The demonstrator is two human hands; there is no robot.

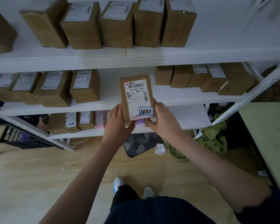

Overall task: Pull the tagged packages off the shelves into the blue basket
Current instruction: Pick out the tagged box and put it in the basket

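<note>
A small brown cardboard package [137, 97] is held up in front of the middle shelf, its white shipping label facing me and a blue-bordered handwritten tag [146, 111] at its lower right corner. My left hand [118, 122] grips its lower left side. My right hand [163, 118] grips its lower right side, thumb under the bottom edge. A dark blue lattice basket [18, 138] lies low at the left, partly hidden behind the shelf upright.
White shelves [136, 55] carry rows of brown boxes: several on the top shelf [116, 25], several on the middle [55, 88] and some on the bottom [71, 122]. A grey patterned mat [141, 143], crumpled paper and green cloth [213, 139] lie on the wooden floor. A green table [268, 135] stands at right.
</note>
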